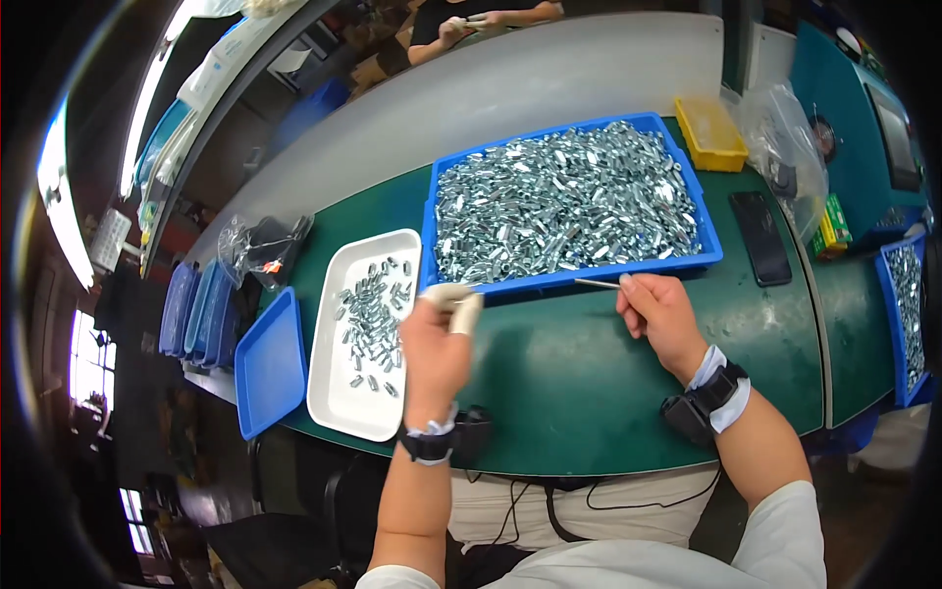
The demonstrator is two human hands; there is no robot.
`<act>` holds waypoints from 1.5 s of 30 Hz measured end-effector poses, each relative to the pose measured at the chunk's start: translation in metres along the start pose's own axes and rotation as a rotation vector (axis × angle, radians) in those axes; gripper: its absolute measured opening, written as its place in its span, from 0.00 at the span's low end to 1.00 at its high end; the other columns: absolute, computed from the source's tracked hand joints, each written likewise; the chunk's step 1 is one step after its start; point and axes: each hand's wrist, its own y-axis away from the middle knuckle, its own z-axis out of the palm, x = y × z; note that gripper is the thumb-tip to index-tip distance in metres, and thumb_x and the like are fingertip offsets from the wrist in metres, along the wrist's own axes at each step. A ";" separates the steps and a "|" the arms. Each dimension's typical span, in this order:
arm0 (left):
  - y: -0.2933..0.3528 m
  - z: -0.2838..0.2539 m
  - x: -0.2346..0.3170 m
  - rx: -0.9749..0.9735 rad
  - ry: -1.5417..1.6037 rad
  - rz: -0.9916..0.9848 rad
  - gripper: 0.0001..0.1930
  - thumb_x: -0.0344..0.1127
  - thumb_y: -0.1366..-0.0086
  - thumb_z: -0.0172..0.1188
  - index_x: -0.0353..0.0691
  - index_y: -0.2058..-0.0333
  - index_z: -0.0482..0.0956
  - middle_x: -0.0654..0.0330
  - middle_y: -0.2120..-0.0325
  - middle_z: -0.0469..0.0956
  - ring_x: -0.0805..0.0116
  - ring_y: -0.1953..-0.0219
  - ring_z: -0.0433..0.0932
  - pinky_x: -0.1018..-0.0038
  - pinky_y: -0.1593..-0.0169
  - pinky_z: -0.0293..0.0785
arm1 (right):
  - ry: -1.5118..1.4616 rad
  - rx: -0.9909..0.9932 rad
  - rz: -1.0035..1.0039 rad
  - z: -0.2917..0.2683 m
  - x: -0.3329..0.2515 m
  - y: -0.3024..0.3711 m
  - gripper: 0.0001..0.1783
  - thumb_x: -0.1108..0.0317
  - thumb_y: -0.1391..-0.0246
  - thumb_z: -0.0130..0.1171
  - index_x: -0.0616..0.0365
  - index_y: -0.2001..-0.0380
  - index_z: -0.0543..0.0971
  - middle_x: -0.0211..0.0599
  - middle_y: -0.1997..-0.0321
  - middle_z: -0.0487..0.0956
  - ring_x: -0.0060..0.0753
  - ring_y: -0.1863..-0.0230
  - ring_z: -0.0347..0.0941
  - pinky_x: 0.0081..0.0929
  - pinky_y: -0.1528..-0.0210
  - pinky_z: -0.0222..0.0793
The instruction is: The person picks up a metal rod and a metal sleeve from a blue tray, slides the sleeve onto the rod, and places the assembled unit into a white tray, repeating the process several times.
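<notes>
Across a dark green worktop [589,393], a blue plastic bin [677,263] heaped with small shiny metal pieces [569,201] lies beyond both hands. The right hand [655,312] pinches a thin silver metal rod [596,283] near it. The left hand [439,339], blurred, fingers curled, partly covers a white plastic tray [329,393] of scattered pieces; I cannot tell whether it grips anything. Right lie a yellow plastic box [714,147] and black phone [759,238]; left, a shallow blue tray [271,363]. Behind a grey partition [549,74], a co-worker's hands [466,26] show.
</notes>
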 end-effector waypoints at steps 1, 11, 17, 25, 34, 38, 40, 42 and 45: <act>-0.002 -0.019 -0.009 0.116 -0.155 0.035 0.05 0.27 0.39 0.61 0.35 0.64 0.79 0.65 0.76 0.77 0.79 0.75 0.73 0.81 0.70 0.69 | -0.046 0.026 0.026 0.000 0.002 -0.001 0.20 0.58 0.36 0.49 0.58 0.79 0.75 0.24 0.84 0.70 0.15 0.83 0.63 0.15 0.80 0.59; 0.005 -0.008 -0.001 -0.062 -0.383 -0.028 0.12 0.26 0.44 0.64 0.35 0.60 0.79 0.53 0.69 0.78 0.63 0.71 0.76 0.71 0.66 0.72 | -0.029 -0.036 0.026 -0.003 0.007 -0.001 0.19 0.57 0.37 0.50 0.57 0.78 0.75 0.24 0.85 0.70 0.15 0.83 0.64 0.15 0.79 0.59; -0.050 0.066 -0.005 -0.147 -0.403 0.306 0.14 0.30 0.47 0.66 0.36 0.60 0.80 0.50 0.69 0.78 0.55 0.67 0.75 0.66 0.61 0.72 | -0.123 -0.053 0.025 -0.001 0.007 -0.003 0.19 0.57 0.37 0.51 0.58 0.78 0.76 0.25 0.84 0.71 0.15 0.83 0.64 0.15 0.79 0.61; -0.090 0.093 -0.048 -0.101 -0.348 0.391 0.08 0.26 0.44 0.63 0.36 0.64 0.78 0.58 0.68 0.78 0.69 0.66 0.77 0.73 0.61 0.74 | -0.190 -0.063 -0.009 -0.001 0.024 -0.014 0.20 0.56 0.39 0.53 0.59 0.79 0.76 0.28 0.81 0.75 0.17 0.82 0.67 0.19 0.80 0.65; 0.008 0.047 0.065 -0.392 0.038 0.022 0.10 0.33 0.32 0.54 0.32 0.58 0.77 0.57 0.65 0.78 0.68 0.61 0.73 0.72 0.53 0.70 | -0.115 0.011 -0.150 0.011 0.007 -0.004 0.23 0.58 0.40 0.51 0.60 0.85 0.74 0.29 0.88 0.72 0.18 0.87 0.66 0.20 0.84 0.63; 0.018 0.055 0.041 -0.525 -0.192 0.076 0.12 0.34 0.32 0.53 0.31 0.56 0.77 0.56 0.64 0.78 0.66 0.61 0.72 0.71 0.52 0.68 | 0.020 0.020 -0.202 0.000 0.014 0.004 0.22 0.60 0.42 0.52 0.59 0.87 0.75 0.31 0.88 0.74 0.21 0.88 0.68 0.22 0.83 0.63; 0.019 0.052 0.038 -0.536 -0.026 0.035 0.13 0.34 0.32 0.53 0.31 0.56 0.77 0.55 0.65 0.77 0.64 0.63 0.72 0.72 0.54 0.68 | 0.055 0.024 -0.236 0.002 0.014 0.005 0.21 0.61 0.43 0.53 0.59 0.88 0.75 0.32 0.88 0.74 0.22 0.88 0.68 0.23 0.83 0.63; 0.023 0.053 0.046 -0.534 -0.067 0.111 0.12 0.35 0.32 0.53 0.31 0.58 0.77 0.55 0.66 0.77 0.65 0.64 0.72 0.72 0.55 0.68 | 0.195 0.012 -0.349 0.004 0.013 0.003 0.19 0.63 0.45 0.54 0.59 0.87 0.77 0.32 0.87 0.75 0.25 0.87 0.70 0.26 0.82 0.64; 0.027 0.059 0.051 -0.521 -0.131 0.257 0.12 0.35 0.32 0.53 0.31 0.61 0.78 0.56 0.68 0.76 0.65 0.66 0.72 0.72 0.58 0.68 | 0.300 0.039 -0.498 0.011 0.021 -0.006 0.17 0.65 0.48 0.54 0.59 0.87 0.78 0.32 0.87 0.76 0.26 0.87 0.71 0.28 0.82 0.65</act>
